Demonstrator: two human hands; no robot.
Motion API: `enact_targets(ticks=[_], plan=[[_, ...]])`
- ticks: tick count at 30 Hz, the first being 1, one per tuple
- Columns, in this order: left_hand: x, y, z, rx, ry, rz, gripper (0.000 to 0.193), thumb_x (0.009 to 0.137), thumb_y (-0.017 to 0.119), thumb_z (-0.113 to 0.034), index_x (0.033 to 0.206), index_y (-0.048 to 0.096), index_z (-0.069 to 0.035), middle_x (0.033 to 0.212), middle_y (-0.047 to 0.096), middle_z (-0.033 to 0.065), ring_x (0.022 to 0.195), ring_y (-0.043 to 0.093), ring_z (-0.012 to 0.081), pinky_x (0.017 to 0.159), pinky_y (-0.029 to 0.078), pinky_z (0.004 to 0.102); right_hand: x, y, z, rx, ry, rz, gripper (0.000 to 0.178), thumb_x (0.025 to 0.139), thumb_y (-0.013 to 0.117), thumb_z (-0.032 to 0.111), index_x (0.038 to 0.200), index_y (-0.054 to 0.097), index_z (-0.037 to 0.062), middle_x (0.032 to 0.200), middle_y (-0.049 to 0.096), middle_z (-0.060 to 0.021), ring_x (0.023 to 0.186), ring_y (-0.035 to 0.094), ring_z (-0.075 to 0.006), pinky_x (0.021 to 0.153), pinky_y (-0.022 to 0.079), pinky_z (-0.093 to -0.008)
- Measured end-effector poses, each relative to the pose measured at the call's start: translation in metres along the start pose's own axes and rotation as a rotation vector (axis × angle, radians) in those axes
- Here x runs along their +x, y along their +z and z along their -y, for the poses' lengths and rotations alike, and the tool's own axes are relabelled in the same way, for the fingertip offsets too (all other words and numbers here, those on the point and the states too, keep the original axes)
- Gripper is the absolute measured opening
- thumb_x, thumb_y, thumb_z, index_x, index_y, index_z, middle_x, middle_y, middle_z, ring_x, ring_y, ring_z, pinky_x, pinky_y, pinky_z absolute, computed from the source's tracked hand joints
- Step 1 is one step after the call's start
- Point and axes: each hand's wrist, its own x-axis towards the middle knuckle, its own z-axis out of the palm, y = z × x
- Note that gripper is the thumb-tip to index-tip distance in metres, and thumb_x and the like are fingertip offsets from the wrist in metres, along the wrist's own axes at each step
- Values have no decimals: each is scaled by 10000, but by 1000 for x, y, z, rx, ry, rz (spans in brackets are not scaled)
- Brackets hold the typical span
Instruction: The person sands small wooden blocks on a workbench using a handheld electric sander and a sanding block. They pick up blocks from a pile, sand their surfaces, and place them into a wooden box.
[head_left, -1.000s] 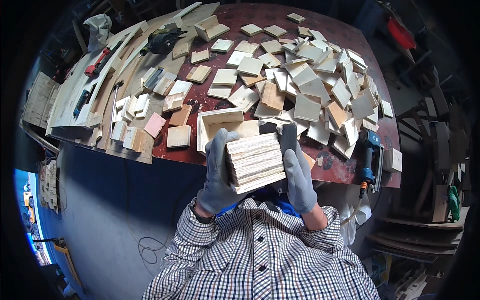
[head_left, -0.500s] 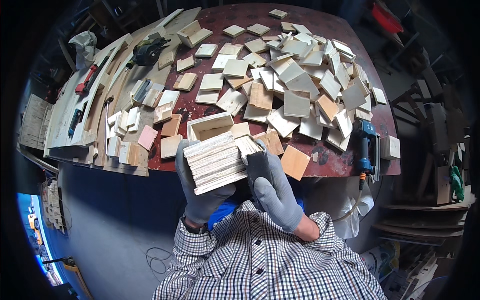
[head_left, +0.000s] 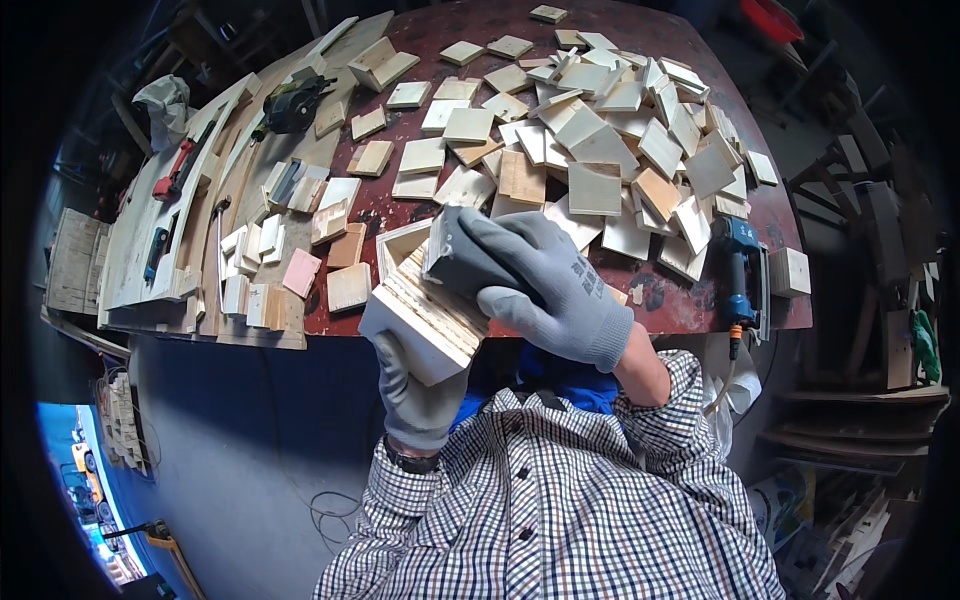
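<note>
My gloved left hand (head_left: 417,398) holds a stack of square plywood pieces (head_left: 420,330) from below, near the table's front edge. The stack is tilted, with its layered edges facing up. My gloved right hand (head_left: 560,285) grips a dark grey block (head_left: 462,262) that looks like a sanding block. The block rests against the upper edges of the stack, and its underside is hidden. Just behind the stack stands an open wooden box (head_left: 400,243), partly covered by the block and the pieces.
A heap of loose wooden squares (head_left: 595,190) spreads over the dark red table (head_left: 440,50). A blue air tool (head_left: 740,270) with a hose stands at the right edge. Boards with a red tool (head_left: 175,172) and a black power tool (head_left: 293,105) lie at left.
The stack has turned and tipped in my left hand. My right hand has risen with the dark grey block from the stack's right side onto its upper edges.
</note>
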Motion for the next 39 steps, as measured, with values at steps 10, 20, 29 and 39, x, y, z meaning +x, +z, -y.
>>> enact_targets(ticks=[10, 20, 29, 39], plan=[[21, -9, -15, -658, -278, -216, 787, 984, 593, -650, 1593, 439, -175, 1557, 495, 128, 1453, 447, 374, 1237, 282, 626, -57, -7, 6, 424, 168, -83, 751, 1022, 618, 406, 1574, 416, -61, 1412, 542, -235, 1326, 522, -337, 1164, 390, -429], [4, -5, -2, 799, 125, 67, 737, 1044, 569, -528, 1608, 332, -118, 1558, 482, 150, 1437, 492, 317, 1211, 383, 526, -33, 10, 14, 246, 19, 17, 771, 988, 660, 368, 1594, 393, -28, 1401, 520, -270, 1299, 515, -395, 1138, 402, -462], [26, 14, -6, -174, -137, -111, 546, 1067, 627, -322, 1480, 416, -32, 1408, 591, 97, 1289, 608, 228, 1112, 495, 342, -44, 15, 15, 205, 201, -301, 794, 925, 690, 234, 1588, 369, -62, 1424, 499, -242, 1315, 499, -357, 1141, 401, -458], [23, 6, 18, -206, -302, 70, 694, 1056, 558, -514, 1601, 350, -140, 1604, 454, 124, 1477, 465, 289, 1251, 346, 559, -55, 46, 31, -381, -112, -73, 667, 819, 803, 371, 1459, 625, 303, 1416, 520, -143, 1314, 529, -340, 1159, 413, -558]])
